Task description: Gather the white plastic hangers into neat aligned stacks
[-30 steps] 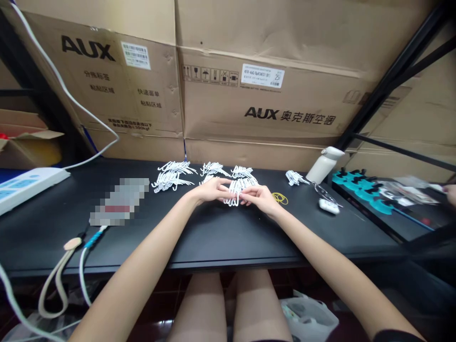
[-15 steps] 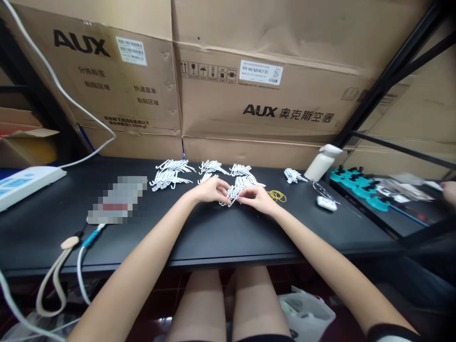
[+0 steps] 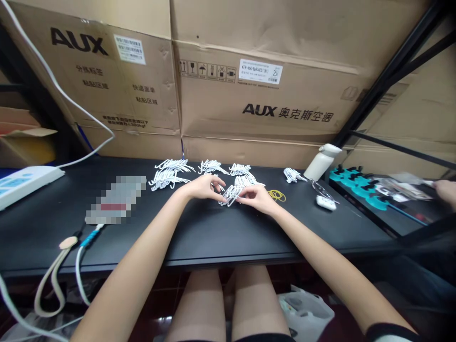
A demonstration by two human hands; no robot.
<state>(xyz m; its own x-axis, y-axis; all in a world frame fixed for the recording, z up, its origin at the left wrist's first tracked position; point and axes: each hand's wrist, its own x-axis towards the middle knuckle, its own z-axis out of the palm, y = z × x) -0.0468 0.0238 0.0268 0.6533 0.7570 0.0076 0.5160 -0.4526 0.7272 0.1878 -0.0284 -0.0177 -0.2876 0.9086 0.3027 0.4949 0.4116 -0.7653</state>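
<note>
My left hand [image 3: 202, 187] and my right hand [image 3: 257, 198] meet over the black table [image 3: 213, 232], both pinching a small bundle of white hooks [image 3: 231, 193] held between them. The bundle lies tilted, low over the table top. Behind my hands lie several more bundles of white hooks [image 3: 171, 173], laid in a loose row. A few yellow rubber bands [image 3: 278, 195] rest just right of my right hand.
Large AUX cardboard boxes [image 3: 249, 95] wall the back. A white bottle [image 3: 322, 162], a small white case [image 3: 327, 203] and teal and black parts [image 3: 359, 187] sit right, where another person's hand [image 3: 445, 191] shows. A white power strip [image 3: 24, 183] and cables [image 3: 64, 266] lie left.
The bundle has tipped from hanging upright between my fingers to lying slanted, lower towards the table. My hands have drawn slightly apart along it.
</note>
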